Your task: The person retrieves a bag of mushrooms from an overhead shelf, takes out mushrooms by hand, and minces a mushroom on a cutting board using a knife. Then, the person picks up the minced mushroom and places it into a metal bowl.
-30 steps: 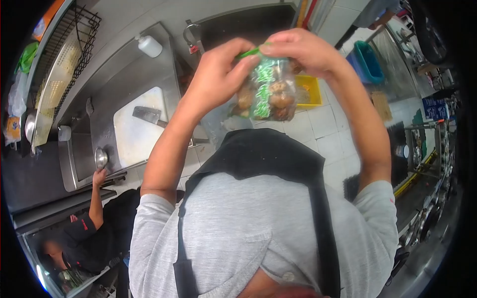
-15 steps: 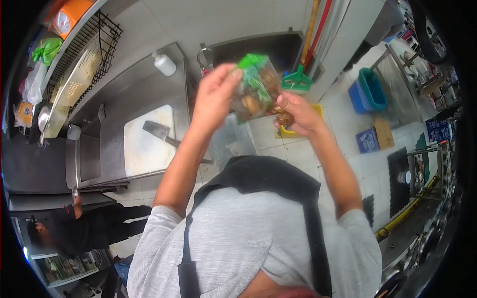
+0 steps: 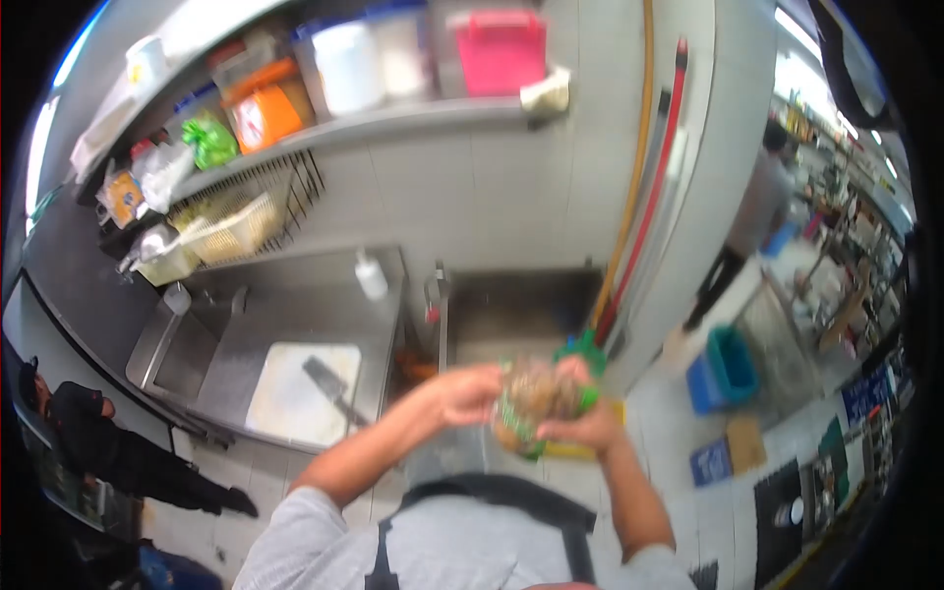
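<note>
A clear plastic bag [image 3: 536, 398] with green print and brown, rounded contents is held up in front of my chest. It is blurred, so I cannot tell exactly what is inside. My left hand [image 3: 470, 393] grips its left side, the fingertips partly hidden by the bag. On the other side, my right hand [image 3: 588, 425] has its thumb across the front and its fingers behind. Below and to the left, a cleaver [image 3: 329, 383] lies on a white cutting board [image 3: 280, 393] on the steel counter [image 3: 295, 310].
A deep steel sink [image 3: 521, 339] stands ahead, with a white bottle [image 3: 371, 275] to its left. Long-handled tools, one with a red pole [image 3: 654, 197], lean at the right. A blue bin [image 3: 710, 379] sits on the floor. One person [image 3: 93, 433] stands far left, another [image 3: 757, 211] right.
The view has tilted up, bringing the upper shelf into sight. The bag has turned in my hands, and my right hand has moved from its lower corner to grip its right side.
</note>
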The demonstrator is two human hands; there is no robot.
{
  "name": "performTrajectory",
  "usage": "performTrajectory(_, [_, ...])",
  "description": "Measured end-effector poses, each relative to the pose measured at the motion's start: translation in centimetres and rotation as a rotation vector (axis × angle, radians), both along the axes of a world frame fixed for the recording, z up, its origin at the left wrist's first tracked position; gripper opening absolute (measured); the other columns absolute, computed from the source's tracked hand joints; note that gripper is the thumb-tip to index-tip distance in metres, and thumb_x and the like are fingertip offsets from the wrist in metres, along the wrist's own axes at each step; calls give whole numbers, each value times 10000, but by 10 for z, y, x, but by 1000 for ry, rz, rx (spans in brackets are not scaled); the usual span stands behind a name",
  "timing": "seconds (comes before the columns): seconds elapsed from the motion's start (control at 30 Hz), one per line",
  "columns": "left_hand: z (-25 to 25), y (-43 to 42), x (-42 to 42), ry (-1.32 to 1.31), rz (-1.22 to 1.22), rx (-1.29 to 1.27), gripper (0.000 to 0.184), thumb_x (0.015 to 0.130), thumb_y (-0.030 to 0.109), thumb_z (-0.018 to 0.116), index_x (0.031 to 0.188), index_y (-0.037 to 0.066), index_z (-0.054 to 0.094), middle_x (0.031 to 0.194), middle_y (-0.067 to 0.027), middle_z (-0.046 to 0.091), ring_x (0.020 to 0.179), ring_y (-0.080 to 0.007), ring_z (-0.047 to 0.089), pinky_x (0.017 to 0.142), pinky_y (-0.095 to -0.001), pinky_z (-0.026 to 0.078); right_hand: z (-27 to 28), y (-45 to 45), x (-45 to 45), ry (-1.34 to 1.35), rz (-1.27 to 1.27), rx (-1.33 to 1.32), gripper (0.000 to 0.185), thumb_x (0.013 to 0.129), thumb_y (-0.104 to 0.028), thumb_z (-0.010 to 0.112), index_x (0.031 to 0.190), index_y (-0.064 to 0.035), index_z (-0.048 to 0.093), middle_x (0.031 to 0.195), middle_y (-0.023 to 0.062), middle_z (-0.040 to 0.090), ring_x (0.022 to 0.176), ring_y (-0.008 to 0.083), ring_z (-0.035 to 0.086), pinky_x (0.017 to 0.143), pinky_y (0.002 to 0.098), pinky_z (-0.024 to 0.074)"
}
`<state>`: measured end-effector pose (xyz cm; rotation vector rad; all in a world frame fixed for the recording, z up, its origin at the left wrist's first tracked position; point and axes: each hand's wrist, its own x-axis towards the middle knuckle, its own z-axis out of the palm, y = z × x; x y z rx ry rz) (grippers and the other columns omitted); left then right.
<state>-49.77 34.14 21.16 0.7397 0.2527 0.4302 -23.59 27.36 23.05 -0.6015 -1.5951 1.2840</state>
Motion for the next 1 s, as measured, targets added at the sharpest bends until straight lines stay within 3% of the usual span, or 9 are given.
performTrajectory(0.27, [-6, -8, 40, 55, -9, 43, 522, 1024, 229, 766, 1486, 32, 624, 1447, -114, 694, 1283, -223, 700, 1104, -433, 579, 5, -24, 16, 40, -45, 52, 732, 768, -112, 1030, 1227, -113, 460, 1163, -18, 527, 1121, 89, 512, 964, 297, 472])
performTrajectory(0.37, [27, -34, 65, 183, 330, 141, 357, 1071, 196, 692, 1396, 48, 669, 1300, -63, 745, 1195, -187, 729, 1000, -380, 621, 18, -21, 29, 184, -19, -48, 691, 787, -34, 975, 1257, -94, 473, 1190, 13, 593, 1147, 119, 591, 992, 326, 522])
performTrajectory(0.53, [44, -36, 64, 126, 657, 268, 320, 1095, 182, 621, 1376, 38, 675, 1276, -78, 699, 1197, -217, 690, 1055, -401, 559, 51, -10, 31, 585, 28, -280, 645, 791, 52, 899, 1285, -96, 511, 1204, 32, 647, 1137, 153, 664, 1013, 364, 568])
performTrajectory(0.6, [90, -54, 60, 355, 848, 1128, 393, 1117, 279, 597, 1407, 15, 609, 1345, -78, 663, 1281, -206, 647, 1122, -375, 504, 60, 10, 36, 496, 3, -196, 620, 795, 8, 921, 1253, -98, 517, 1222, 34, 648, 1143, 158, 663, 1006, 346, 553])
performTrajectory(0.7, [120, -55, 55, 430, 789, 1169, 643, 970, 272, 826, 1471, 9, 522, 1372, -78, 627, 1313, -197, 612, 1146, -380, 475, 81, 31, 28, -144, -197, 301, 590, 826, -140, 962, 1201, -95, 509, 1214, 32, 656, 1104, 161, 640, 957, 325, 526])
performTrajectory(0.8, [140, -37, 40, 298, 779, 967, 752, 849, 152, 926, 1469, 24, 520, 1358, -103, 655, 1274, -193, 643, 1098, -387, 529, 137, 21, -2, -402, -306, 291, 609, 804, -117, 982, 1197, -97, 516, 1207, 40, 666, 1135, 160, 630, 961, 334, 528])
performTrajectory(0.87, [155, -23, 28, 235, 815, 949, 706, 852, 83, 885, 1459, 28, 527, 1339, -88, 674, 1266, -180, 647, 1092, -371, 527, 162, 36, -8, -428, -295, 324, 658, 782, -142, 1008, 1238, -82, 537, 1207, 72, 686, 1116, 160, 670, 932, 333, 542])
performTrajectory(0.93, [168, -4, 18, 147, 809, 912, 682, 858, 49, 849, 1460, 25, 529, 1333, -89, 682, 1262, -180, 652, 1095, -368, 524, 174, 52, -13, -58, 5, 262, 751, 771, -246, 1033, 1310, -56, 547, 1214, 99, 692, 1014, 145, 691, 884, 326, 557])
performTrajectory(1.0, [179, 15, 7, 65, 806, 880, 660, 864, 16, 812, 1462, 23, 531, 1327, -89, 690, 1258, -181, 657, 1098, -366, 522, 179, 61, -17, -152, -88, 408, 927, 745, -276, 1044, 1468, -38, 515, 1341, 141, 681, 912, 141, 674, 858, 318, 566])
